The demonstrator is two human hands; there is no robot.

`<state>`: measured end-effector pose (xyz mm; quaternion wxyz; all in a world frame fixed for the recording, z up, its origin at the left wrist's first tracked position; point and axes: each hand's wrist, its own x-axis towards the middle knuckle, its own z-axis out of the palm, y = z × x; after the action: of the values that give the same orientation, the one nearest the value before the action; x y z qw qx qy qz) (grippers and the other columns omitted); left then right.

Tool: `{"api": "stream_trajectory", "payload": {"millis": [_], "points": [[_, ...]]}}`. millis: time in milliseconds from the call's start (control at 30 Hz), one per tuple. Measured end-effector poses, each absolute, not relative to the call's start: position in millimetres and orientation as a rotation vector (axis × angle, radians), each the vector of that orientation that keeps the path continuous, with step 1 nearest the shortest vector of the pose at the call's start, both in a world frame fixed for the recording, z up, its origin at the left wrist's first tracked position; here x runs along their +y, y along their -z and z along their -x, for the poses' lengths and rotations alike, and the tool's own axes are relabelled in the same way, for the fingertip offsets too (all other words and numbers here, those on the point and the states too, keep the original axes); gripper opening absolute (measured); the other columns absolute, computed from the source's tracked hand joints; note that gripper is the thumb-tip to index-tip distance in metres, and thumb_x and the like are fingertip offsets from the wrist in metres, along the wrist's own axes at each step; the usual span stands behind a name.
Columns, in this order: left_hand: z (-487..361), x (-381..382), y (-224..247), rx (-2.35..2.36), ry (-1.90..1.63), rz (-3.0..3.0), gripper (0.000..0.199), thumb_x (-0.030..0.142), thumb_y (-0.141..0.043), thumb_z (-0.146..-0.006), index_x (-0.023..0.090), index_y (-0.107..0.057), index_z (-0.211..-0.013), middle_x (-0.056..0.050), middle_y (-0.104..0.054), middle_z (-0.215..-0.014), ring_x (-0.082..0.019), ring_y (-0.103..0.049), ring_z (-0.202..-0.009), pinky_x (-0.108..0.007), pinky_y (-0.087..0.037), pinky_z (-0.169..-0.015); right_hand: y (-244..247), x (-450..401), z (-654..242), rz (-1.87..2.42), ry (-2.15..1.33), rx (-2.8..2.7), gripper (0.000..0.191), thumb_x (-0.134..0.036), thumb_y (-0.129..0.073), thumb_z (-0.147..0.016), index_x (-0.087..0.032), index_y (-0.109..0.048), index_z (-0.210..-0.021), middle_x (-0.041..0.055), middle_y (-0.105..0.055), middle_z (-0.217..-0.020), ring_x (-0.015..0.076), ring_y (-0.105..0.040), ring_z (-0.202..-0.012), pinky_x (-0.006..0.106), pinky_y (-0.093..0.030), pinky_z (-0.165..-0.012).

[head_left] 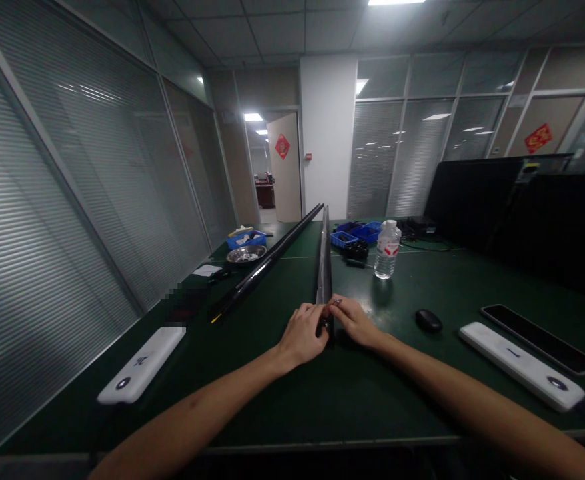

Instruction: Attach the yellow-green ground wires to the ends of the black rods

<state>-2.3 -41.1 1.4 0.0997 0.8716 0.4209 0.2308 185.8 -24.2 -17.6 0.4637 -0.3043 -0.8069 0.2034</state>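
A long, dark, glossy bar (323, 267) lies lengthwise on the green table, its near end between my two hands. My left hand (303, 333) is closed around that near end from the left side, with a small dark piece showing under the fingers. From the right, the fingertips of my right hand (356, 323) are pinched together against the same end. Something small and shiny shows at those fingers, but it is too small to name. A second long black bar (267, 263), yellow at its near tip, lies slantwise to the left.
Left are a metal bowl (247, 255), a blue tray (252, 240) and a white device (142, 367). Right are blue bins (367, 232), a screwdriver (356, 264), a water bottle (387, 251), a mouse (428, 321), a phone (539, 339), another white device (522, 365) and monitors (477, 200).
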Motion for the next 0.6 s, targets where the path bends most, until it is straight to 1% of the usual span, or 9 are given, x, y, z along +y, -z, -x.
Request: {"api": "stream_trajectory", "payload": {"millis": [167,333,500,600], "points": [[3.1,-41.2,-2.1,1.225,-0.706,-2.582,0.028,0.019,-0.053,-0.086,0.021,-0.056,-0.114,-0.007,-0.061,-0.113,-0.024,-0.053,-0.110,-0.038,-0.046,-0.095,13.7,-21.5,-188.7,0.764,-0.511,-1.974,0.040,-0.044,-0.041,-0.104,-0.018,-0.062,-0.083,0.0045,-0.064,-0.083,0.0166,-0.060,-0.076,0.028,-0.048,-0.075],[3.5,-41.5,-3.2,1.226,-0.678,-2.576,0.030,0.020,-0.053,-0.086,0.021,-0.056,-0.116,-0.008,-0.061,-0.114,-0.026,-0.051,-0.112,-0.039,-0.046,-0.096,19.7,-17.9,-189.2,0.800,-0.495,-1.990,0.039,-0.042,-0.041,-0.104,-0.017,-0.064,-0.085,0.0044,-0.067,-0.083,0.0166,-0.062,-0.076,0.027,-0.047,-0.074],[3.4,-42.1,-4.4,1.231,-0.659,-2.586,0.027,0.020,-0.055,-0.085,0.021,-0.057,-0.112,-0.008,-0.061,-0.113,-0.026,-0.051,-0.113,-0.039,-0.046,-0.096,26.6,-18.7,-185.7,0.930,-0.365,-1.944,0.040,-0.040,-0.043,-0.103,-0.016,-0.064,-0.079,0.0031,-0.066,-0.073,0.0153,-0.059,-0.065,0.027,-0.045,-0.066],[3.4,-41.4,-2.8,1.243,-0.661,-2.583,0.026,0.020,-0.054,-0.085,0.020,-0.057,-0.111,-0.008,-0.061,-0.111,-0.025,-0.052,-0.111,-0.039,-0.046,-0.096,25.3,-24.0,-181.6,0.922,-0.304,-1.959,0.036,-0.037,-0.043,-0.103,-0.017,-0.063,-0.081,0.0037,-0.065,-0.073,0.0156,-0.059,-0.064,0.027,-0.044,-0.065]]}}
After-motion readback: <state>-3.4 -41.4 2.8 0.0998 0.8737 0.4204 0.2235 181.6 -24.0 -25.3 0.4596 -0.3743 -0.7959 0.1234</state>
